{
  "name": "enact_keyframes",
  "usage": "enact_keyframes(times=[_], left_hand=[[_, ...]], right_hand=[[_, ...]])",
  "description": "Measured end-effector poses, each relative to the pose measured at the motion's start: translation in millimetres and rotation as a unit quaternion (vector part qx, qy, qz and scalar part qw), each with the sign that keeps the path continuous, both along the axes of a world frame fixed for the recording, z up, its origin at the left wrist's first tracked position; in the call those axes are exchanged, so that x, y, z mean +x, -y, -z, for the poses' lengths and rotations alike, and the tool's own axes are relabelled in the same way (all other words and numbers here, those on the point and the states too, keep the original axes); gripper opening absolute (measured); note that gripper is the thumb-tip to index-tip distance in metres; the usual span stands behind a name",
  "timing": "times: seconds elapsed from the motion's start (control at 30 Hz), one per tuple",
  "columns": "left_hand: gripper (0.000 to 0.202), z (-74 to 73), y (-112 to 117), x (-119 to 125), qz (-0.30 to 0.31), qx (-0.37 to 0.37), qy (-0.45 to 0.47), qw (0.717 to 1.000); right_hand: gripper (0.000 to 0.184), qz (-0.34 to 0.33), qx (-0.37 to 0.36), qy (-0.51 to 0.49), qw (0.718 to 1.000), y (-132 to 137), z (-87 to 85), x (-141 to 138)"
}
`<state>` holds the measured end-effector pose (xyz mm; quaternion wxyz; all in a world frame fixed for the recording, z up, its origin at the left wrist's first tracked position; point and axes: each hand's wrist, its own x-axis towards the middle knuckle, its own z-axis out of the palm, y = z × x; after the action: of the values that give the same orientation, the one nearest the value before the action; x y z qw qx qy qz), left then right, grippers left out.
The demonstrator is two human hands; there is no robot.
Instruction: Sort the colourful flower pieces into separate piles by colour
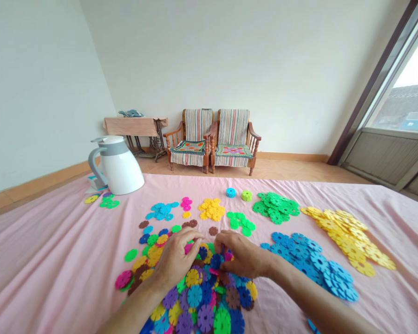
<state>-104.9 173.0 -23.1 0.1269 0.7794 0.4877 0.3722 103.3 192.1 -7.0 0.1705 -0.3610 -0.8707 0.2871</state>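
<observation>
A heap of mixed flower-shaped plastic discs (205, 318) lies on the cloth in front of me, in purple, blue, yellow, green, pink and brown. Over its left side is my left hand (178, 256), thumb and forefinger tips drawn close together; whatever they may hold is too small to make out. My right hand (242, 254) reaches into the far right of the heap. Its fingers are curled down among the discs, and their tips are partly hidden. A dark blue disc (215, 261) shows beside the right thumb. One brown disc (213, 231) lies just beyond both hands.
Single-colour groups surround the heap: blue discs (301, 253), yellow discs (348, 232), green discs (275, 207) and smaller clusters. Short blue (231, 192) and lime (246, 195) stacks stand at the back. A white jug (121, 169) occupies the far left of the pink cloth (55, 260).
</observation>
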Motion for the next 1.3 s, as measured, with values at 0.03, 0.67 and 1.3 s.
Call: enact_keyframes(times=[0.03,0.67,1.3], left_hand=[[0.017,0.2,0.3,0.4,0.004,-0.006,0.002,1.000],[0.025,-6.0,-31.1,-62.3,-0.226,-0.082,0.050,0.969],[0.020,-7.7,-40.5,-111.3,-0.371,-0.149,-0.297,0.867]], right_hand=[[0.024,0.005,-0.006,-0.005,1.000,0.2,0.9,-0.1],[0.012,0.204,-0.024,-0.190,0.960,29.6,19.0,-9.2],[0.016,0.217,-0.057,-0.186,0.957,56.9,25.9,19.0]])
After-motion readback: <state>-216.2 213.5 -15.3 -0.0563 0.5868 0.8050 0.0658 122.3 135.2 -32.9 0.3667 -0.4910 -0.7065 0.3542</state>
